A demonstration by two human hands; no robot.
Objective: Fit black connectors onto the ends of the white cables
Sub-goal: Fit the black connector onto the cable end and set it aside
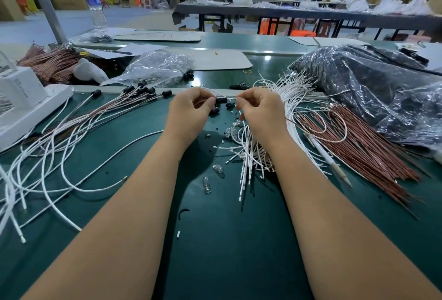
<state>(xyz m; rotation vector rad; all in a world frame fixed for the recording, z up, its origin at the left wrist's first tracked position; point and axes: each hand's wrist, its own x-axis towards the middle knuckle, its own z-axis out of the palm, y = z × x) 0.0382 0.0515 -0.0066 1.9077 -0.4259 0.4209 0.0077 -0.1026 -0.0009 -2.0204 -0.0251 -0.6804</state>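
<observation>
Black connector [221, 100] pinched in the left hand [191, 110], right hand [259, 110] right beside it pinching a white cable [233, 99] end, lined up to push in.

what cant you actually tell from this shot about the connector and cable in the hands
Head view only:
- Whether the cable tip has entered the black connector: the join is too small, with fingertips of the left hand and right hand covering it.
- Which white cable of the bundle it is: the right hand hides its run.
- The black contents of the plastic bag: glare hides them.
</observation>
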